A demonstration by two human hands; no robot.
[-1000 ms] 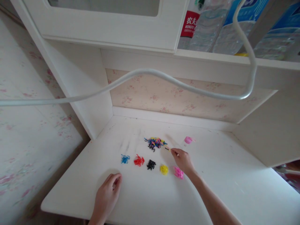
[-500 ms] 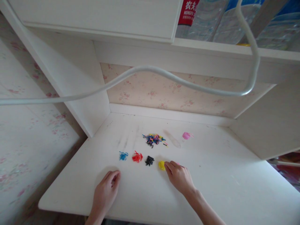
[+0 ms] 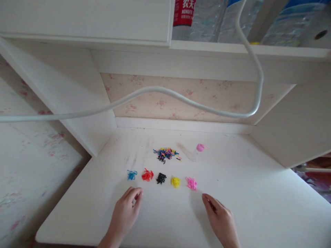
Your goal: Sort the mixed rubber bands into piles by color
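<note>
5 one-colour piles (image 3: 160,178) sit spaced on the tabletop (image 3: 243,186), seemingly keeping colours apart; the mixed pile (image 3: 165,154) lies nearer its back edge. Toward the front edge, left hand (image 3: 127,208) and right hand (image 3: 219,215) hold fingertips together, seemingly empty.

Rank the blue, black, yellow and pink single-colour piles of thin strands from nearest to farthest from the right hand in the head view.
1. Pink pile of thin strands: right end of the row, ahead and left of the right hand.
2. Yellow pile: next, left of the pink.
3. Black pile: middle of the row.
4. Blue pile: left end.
</note>
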